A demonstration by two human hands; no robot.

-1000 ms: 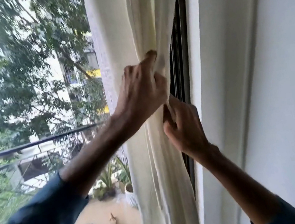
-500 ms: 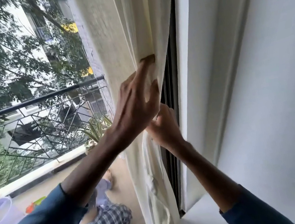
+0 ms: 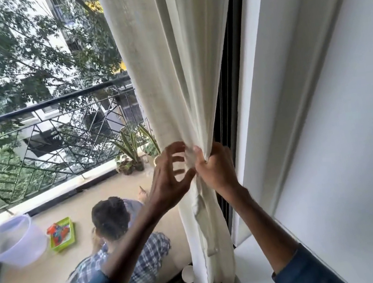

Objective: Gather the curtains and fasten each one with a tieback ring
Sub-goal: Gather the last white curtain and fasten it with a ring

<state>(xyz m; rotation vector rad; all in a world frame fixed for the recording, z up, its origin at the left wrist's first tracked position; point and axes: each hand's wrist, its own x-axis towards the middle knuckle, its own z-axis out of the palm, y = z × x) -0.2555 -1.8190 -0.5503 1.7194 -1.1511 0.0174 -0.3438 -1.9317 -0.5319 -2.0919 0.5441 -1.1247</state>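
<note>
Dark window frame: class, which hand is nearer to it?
Right. The right hand grips the curtain beside the window frame; the left hand sits farther out, across the curtain.

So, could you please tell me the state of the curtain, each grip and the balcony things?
Curtain: gathered into a bunch, no tieback ring visible.
Right grip: holds the bunched curtain.
Left grip: fingers spread beside the bunch, apparently holding nothing.
Purple tub: upright on the balcony floor.
Green tray: flat on the floor, colourful pieces inside.

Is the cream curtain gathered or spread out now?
Gathered: the curtain bunches into narrow folds where the right hand grips it.
</note>
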